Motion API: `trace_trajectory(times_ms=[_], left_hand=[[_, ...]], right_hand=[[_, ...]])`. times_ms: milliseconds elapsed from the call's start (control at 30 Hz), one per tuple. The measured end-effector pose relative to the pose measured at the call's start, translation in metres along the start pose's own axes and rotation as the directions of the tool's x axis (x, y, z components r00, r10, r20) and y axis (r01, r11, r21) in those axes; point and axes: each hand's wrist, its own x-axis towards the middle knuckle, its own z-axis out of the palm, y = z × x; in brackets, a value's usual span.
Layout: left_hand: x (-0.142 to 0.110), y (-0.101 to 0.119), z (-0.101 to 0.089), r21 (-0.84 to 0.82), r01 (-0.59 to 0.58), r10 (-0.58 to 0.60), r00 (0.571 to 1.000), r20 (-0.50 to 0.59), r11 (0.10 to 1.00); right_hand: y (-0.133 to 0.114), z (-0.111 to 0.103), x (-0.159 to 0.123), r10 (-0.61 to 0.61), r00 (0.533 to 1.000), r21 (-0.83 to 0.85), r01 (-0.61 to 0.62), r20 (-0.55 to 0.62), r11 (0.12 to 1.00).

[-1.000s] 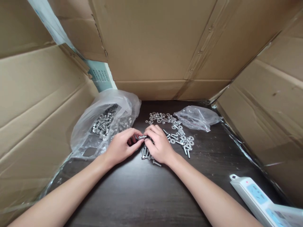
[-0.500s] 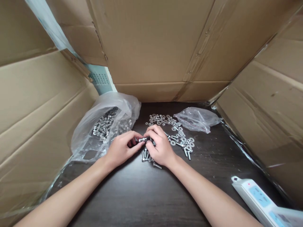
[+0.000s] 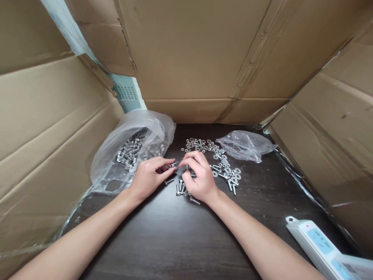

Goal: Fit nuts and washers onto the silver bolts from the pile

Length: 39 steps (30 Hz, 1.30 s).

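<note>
My left hand (image 3: pixel 150 177) pinches a small metal bolt (image 3: pixel 173 165) between thumb and forefinger, just above a dark wooden table (image 3: pixel 175 237). My right hand (image 3: pixel 199 177) is curled beside it, fingertips a little apart from the bolt's end; what it holds, if anything, is too small to make out. Under and between the hands lies a small cluster of loose bolts (image 3: pixel 182 189). Washers and more bolts (image 3: pixel 221 165) are scattered just right of my right hand.
A clear plastic bag full of bolts (image 3: pixel 131 151) lies open at the left. A smaller crumpled bag (image 3: pixel 244 144) sits at the back right. Cardboard walls (image 3: pixel 204 58) enclose the table on three sides. A white power strip (image 3: pixel 317 241) lies at the front right.
The hands were joined on the bolt; now the right fingertips have drawn slightly away while the left hand keeps the bolt. One more bolt lies on the table below the left fingers.
</note>
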Motion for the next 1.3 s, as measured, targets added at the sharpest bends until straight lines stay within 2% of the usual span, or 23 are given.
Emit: trace_trajectory(times_ms=[167, 333, 500, 733, 900, 1133, 1300], left_hand=[[-0.001, 0.002, 0.001, -0.022, 0.026, -0.027, 1.000, -0.014, 0.999], [-0.001, 0.003, 0.001, -0.034, 0.092, -0.092, 0.995, -0.022, 0.995], [0.000, 0.004, 0.000, -0.039, 0.108, -0.109, 0.993, -0.036, 0.993], [0.000, 0.005, 0.001, -0.073, 0.105, -0.107, 0.994, -0.018, 0.992], [-0.001, 0.004, 0.002, -0.092, 0.094, -0.095, 0.995, -0.003, 0.991], [0.000, 0.007, 0.002, -0.116, 0.094, -0.092, 0.996, 0.018, 0.989], [0.002, 0.010, 0.001, -0.140, 0.078, -0.068, 0.995, 0.071, 0.987]], right_hand=[[0.002, 0.000, 0.000, 0.050, 0.995, -0.043, -0.046, 0.087, 0.998], [0.001, 0.000, -0.001, -0.015, 0.999, -0.046, 0.013, -0.038, 0.999], [0.002, 0.001, 0.000, 0.027, 0.999, -0.076, -0.025, 0.030, 0.997], [0.002, 0.000, 0.000, 0.044, 0.996, 0.035, -0.042, -0.083, 0.999], [0.005, 0.002, 0.001, 0.084, 0.996, 0.058, -0.082, -0.021, 0.995], [0.006, 0.004, 0.001, 0.162, 0.979, -0.030, -0.160, 0.120, 0.987], [0.006, 0.003, 0.001, 0.155, 0.981, -0.003, -0.156, 0.115, 0.988]])
